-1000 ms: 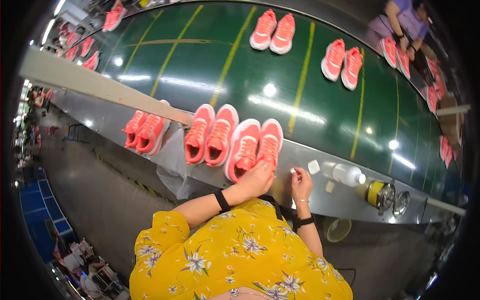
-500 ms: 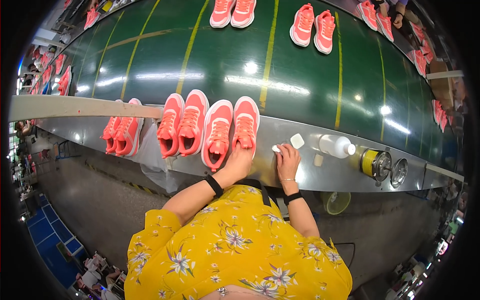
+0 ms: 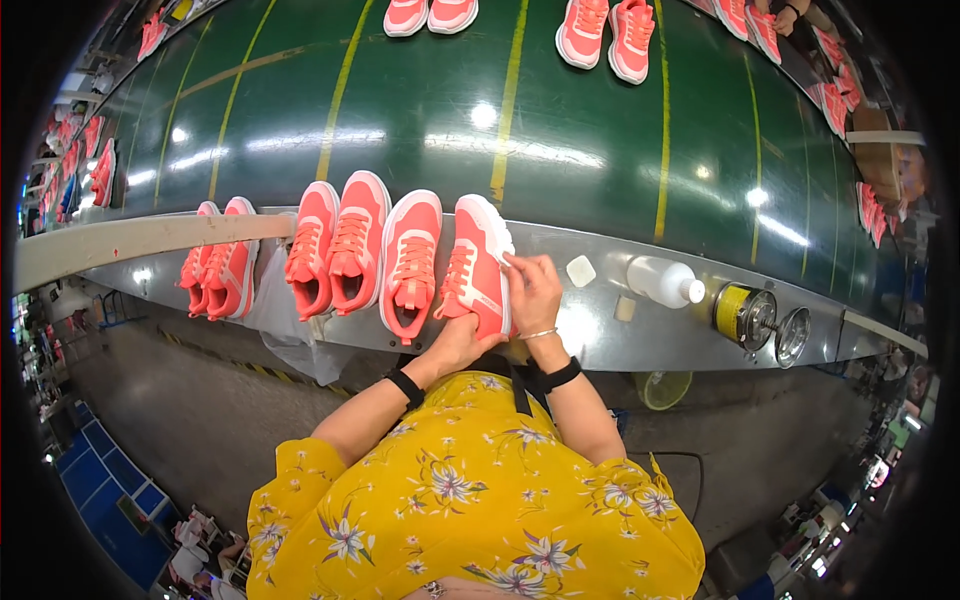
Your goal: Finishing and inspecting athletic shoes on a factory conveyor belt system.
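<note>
My left hand (image 3: 456,346) grips the heel of a coral-pink sneaker (image 3: 476,268) with a white sole, its toe pointing away and its outer side turned up. Against the sole edge on the right side of that sneaker, my right hand (image 3: 535,292) presses pinched fingertips. Whatever is between those fingers is too small to make out. The matching sneaker (image 3: 412,255) stands just left, untouched. Further left are another pair of pink sneakers (image 3: 350,245) and a third pair (image 3: 232,262), partly behind a beige rail (image 3: 150,238).
Right of my hands on the metal ledge (image 3: 560,240) lie a white square pad (image 3: 581,270), a beige block (image 3: 625,308), a white bottle (image 3: 662,281) and a yellow-labelled can (image 3: 745,312) beside a metal lid (image 3: 792,337). Beyond runs a green conveyor (image 3: 400,100) bearing more sneakers (image 3: 607,35).
My right hand has moved from the ledge, where a small white piece showed at its fingertips, to the sneaker's sole. My left hand has shifted to the heel, and the sneaker has tilted sideways.
</note>
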Tool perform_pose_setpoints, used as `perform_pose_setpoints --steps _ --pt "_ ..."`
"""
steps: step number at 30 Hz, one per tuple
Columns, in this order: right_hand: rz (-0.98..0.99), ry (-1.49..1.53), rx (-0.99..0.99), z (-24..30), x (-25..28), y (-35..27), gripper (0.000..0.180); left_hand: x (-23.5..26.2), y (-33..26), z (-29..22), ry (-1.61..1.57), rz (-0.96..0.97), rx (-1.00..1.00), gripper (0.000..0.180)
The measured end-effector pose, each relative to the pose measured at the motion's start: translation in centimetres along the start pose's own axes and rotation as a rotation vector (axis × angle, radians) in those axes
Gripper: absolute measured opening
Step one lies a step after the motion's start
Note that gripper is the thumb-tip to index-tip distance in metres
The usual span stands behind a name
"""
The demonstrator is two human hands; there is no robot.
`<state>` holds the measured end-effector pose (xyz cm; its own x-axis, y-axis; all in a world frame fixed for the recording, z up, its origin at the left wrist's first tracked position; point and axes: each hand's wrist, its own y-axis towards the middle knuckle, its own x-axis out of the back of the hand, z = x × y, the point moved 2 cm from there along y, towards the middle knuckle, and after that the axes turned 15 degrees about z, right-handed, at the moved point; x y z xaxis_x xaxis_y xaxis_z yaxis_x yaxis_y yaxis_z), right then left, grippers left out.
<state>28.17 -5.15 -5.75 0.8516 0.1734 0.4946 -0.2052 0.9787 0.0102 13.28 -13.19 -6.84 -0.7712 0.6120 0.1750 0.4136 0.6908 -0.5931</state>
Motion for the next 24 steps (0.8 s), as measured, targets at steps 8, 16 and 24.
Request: perform_pose_setpoints --steps 8,16,24 --pt "-0.041 -0.137 0.057 0.4 -1.3 7.0 0.01 -0.6 0.7 0.5 0.004 0.0 -0.092 0.045" --pt "0.109 -0.196 0.117 0.5 -1.3 7.7 0.008 -0.7 0.5 0.7 0.036 -0.018 -0.115 0.049" --pt "0.285 -0.288 -0.045 0.2 -4.0 14.2 0.013 -0.5 0.6 -0.3 0.027 0.083 -0.039 0.046"
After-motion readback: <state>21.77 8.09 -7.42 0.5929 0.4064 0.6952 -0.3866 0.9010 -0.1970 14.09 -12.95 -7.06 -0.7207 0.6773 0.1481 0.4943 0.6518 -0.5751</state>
